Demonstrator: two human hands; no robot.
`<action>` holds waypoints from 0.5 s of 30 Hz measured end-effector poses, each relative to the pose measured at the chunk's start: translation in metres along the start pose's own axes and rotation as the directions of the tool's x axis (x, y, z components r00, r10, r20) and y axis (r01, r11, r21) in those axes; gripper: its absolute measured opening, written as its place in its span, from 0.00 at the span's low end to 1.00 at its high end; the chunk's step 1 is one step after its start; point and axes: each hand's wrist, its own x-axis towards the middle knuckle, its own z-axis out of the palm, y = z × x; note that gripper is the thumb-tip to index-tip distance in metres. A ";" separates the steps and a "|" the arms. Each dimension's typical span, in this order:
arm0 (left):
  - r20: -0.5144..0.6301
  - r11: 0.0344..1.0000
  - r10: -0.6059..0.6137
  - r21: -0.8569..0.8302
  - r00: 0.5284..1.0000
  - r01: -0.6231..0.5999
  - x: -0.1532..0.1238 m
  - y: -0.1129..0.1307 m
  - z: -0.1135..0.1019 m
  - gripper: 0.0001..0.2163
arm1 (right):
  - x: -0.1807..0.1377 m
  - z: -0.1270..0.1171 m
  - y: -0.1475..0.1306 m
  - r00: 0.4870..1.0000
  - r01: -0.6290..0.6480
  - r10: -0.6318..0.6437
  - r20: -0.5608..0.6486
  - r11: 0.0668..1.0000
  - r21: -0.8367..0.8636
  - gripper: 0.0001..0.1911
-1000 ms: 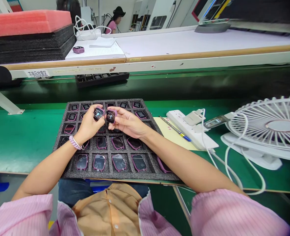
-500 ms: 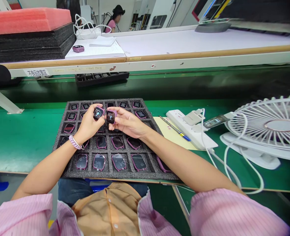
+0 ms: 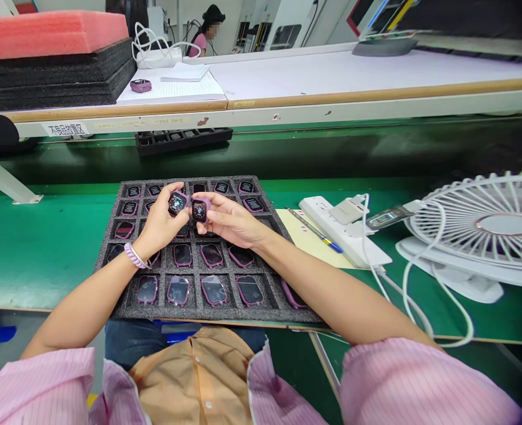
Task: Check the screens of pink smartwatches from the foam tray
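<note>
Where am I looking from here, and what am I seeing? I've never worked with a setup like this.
There is no machine arm here: these are a person's two bare hands, seen by a camera worn on the head, looking forward and down. The left hand holds one purple-cased watch; the right hand holds another watch close beside it. Both screens are lit. Beneath them, on a green bench, lies a grey foam tray with more such watches in its compartments. To the right are a pen on yellow paper, a white power strip and a white fan. Behind, a raised shelf carries stacked foam.
</note>
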 end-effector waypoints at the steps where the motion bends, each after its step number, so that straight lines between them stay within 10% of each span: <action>1: 0.010 1.000 0.005 -0.002 1.000 -0.005 0.000 0.000 0.000 0.24 | 0.000 0.000 0.000 1.000 0.000 0.000 0.004 1.000 0.001 0.32; 15: 0.024 0.996 -0.062 -0.057 0.998 0.064 0.001 0.004 -0.001 0.20 | -0.001 0.000 0.000 1.000 0.011 -0.011 0.016 1.000 0.007 0.28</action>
